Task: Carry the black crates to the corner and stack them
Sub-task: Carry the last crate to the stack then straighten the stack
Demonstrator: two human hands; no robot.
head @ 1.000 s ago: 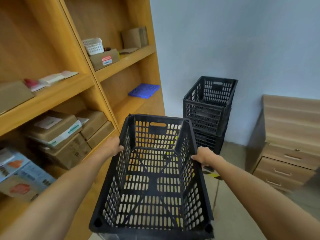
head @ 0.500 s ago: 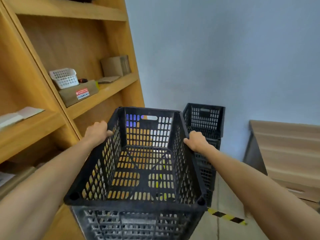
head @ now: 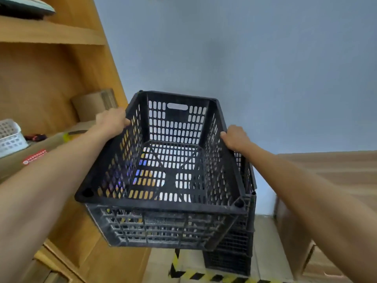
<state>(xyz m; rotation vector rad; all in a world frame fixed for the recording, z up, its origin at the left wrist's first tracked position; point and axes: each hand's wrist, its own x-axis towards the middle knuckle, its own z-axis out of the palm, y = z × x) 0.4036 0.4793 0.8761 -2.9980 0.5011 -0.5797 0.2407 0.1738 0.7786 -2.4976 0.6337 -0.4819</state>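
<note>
I hold an empty black slotted crate (head: 163, 203) up in the air at chest height, its open top facing me. My left hand (head: 111, 122) grips its left rim and my right hand (head: 234, 138) grips its right rim. Behind and below it, mostly hidden, stands the stack of black crates (head: 234, 256) on the floor by the blue-grey wall; only its right edge and lower part show. The held crate hangs above and partly in front of that stack.
A wooden shelf unit (head: 61, 37) fills the left side, with a cardboard box (head: 92, 104) and a white basket (head: 10, 137) on it. A wooden drawer cabinet (head: 330, 201) stands at the right. Yellow-black tape (head: 204, 275) marks the floor.
I have come closer to the stack and lifted the crate higher. The stacked crates, plainly seen before, are now mostly covered by the held crate.
</note>
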